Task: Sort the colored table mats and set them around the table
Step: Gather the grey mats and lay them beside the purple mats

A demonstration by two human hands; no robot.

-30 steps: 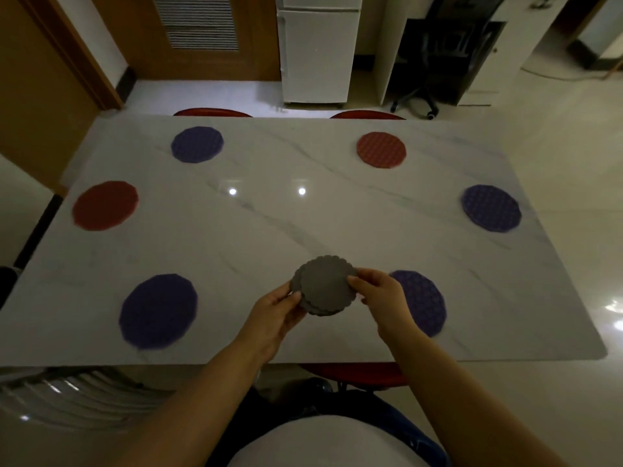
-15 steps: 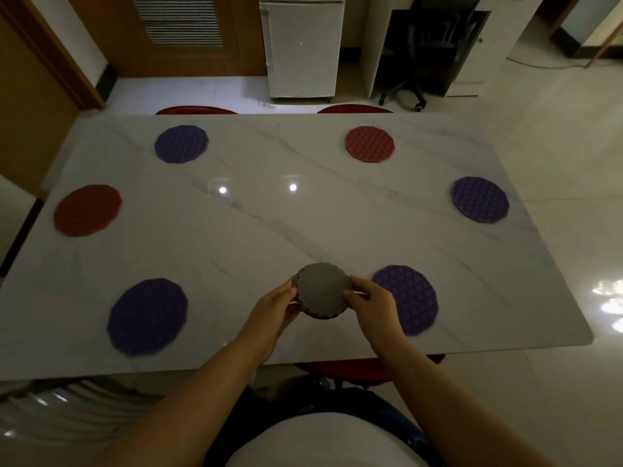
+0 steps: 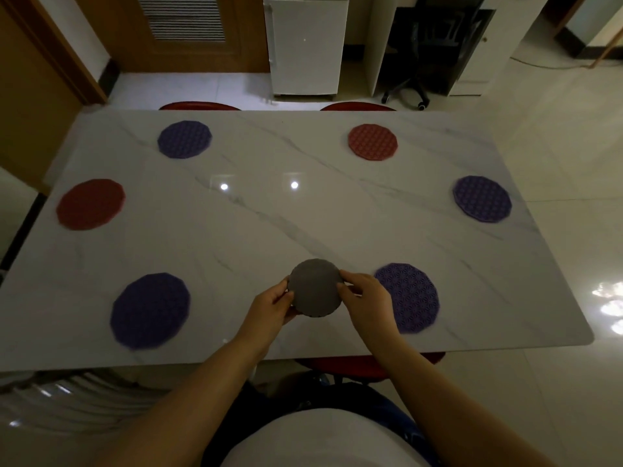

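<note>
- Held over the near part of the marble table (image 3: 303, 230), between both hands: grey mats (image 3: 315, 287), flat face up, probably for peeling off one at a time.
- Laid round the rim like place settings: four purple mats (image 3: 150, 310), two red mats (image 3: 91, 203).
- Left hand (image 3: 269, 310) gripping the left edge, right hand (image 3: 365, 303) pinching the right edge; fingers curled, forearms converging from the body.

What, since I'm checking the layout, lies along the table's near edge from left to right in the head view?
Left purple mat → left hand → grey mat → right hand → right purple mat.
</note>
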